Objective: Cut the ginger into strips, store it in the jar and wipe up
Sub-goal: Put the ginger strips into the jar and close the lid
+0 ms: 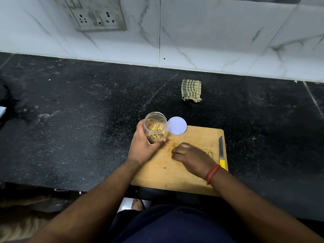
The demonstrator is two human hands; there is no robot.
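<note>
At the cutting board's (pixel 177 172) far left corner, the left hand (pixel 143 146) grips the open, tilted jar (pixel 155 127) of ginger strips. The right hand (pixel 191 156) lies fingers curled on the board; whether it holds strips I cannot tell. The jar could spill if tipped further; loose strips (pixel 209 152) sit near the knife (pixel 221 152).

A cutting board (pixel 178 172) is lying on the counter (pixel 70 120) at its near edge. The jar (pixel 155 127) is sitting at the board's far left corner with ginger strips (pixel 155 131) in it, and the lid (pixel 177 125) is lying just to its right. A small heap of cut ginger (pixel 209 152) is resting near the board's right side, with the knife (pixel 221 151) lying along the right edge beside it. A folded cloth (pixel 191 90) is lying well behind the board, near the wall (pixel 210 32).
</note>
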